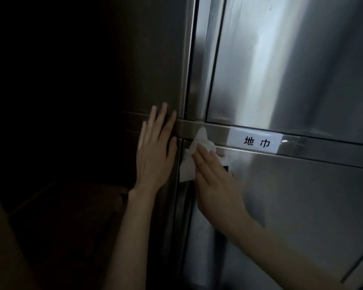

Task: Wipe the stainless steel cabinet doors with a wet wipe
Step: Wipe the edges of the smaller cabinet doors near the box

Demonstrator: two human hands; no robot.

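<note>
wet wipe [194, 151] is pressed by flat right hand [216, 183] at lower door [291, 206] top-left corner | left hand [155, 151] is spread flat, empty, on cabinet side | most door area is judged unwiped

The right hand [216, 185] covers much of the wet wipe [187, 166] and most of a dark fitting [228, 169] at its three o'clock. Toward nine o'clock, darkness swallows everything.

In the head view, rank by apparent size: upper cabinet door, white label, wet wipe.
Largest: upper cabinet door. Then white label and wet wipe look alike; the right hand hides part of the wipe, so unranked.
</note>
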